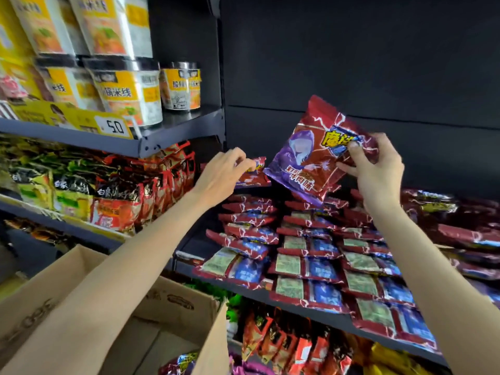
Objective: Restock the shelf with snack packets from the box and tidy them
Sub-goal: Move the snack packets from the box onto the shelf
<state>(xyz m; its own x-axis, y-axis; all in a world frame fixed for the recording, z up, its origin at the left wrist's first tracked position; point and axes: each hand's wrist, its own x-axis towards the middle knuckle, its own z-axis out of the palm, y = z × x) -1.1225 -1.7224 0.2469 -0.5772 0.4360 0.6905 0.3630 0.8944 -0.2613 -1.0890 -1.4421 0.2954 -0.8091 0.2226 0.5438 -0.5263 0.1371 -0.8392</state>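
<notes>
right hand [374, 169]: thumb and fingers pinch the upper right edge of a red snack packet [311, 155], held up in the air above the stacked rows, front face toward the camera

packet tilt: long axis runs diagonal, sealed top edge pointing up and a bit left, bottom edge down toward the stacks; the printed figure sits on its left half

left hand [224, 174]: fingers curled round the near end of a second packet [253, 174] at the back left of the shelf; it lies roughly flat, long axis left to right

stacks [305, 255]: same red packets lying back side up in overlapping rows on the dark shelf [319, 312], long sides running across the shelf

box [173, 307]: open cardboard carton low on the left, under the left forearm; a few packets peek out at the bottom edge

hard to see: most of the second packet is behind the left hand, and the box's bottom is cut off by the frame

next bay: noodle cups [127, 90] up top left, blurry
</notes>
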